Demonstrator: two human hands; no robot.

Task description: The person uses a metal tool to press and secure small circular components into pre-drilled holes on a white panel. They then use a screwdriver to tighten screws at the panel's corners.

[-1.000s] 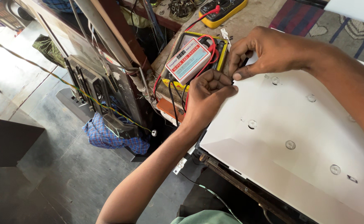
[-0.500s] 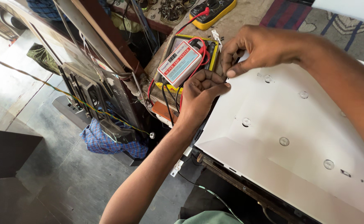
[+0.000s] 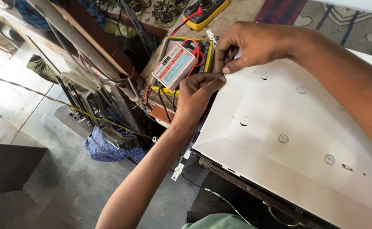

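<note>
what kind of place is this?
Probably an electronics repair workshop: a small white tester with red leads, a yellow multimeter, and an opened white backlight panel under both hands.

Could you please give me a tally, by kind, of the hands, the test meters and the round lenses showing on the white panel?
Hands: 2, the left hand and right hand, both at the white panel edge.
Test meters: 2, a white-faced tester and a yellow multimeter.
Round lenses on the panel: 6 visible.
Total: 10.
</note>
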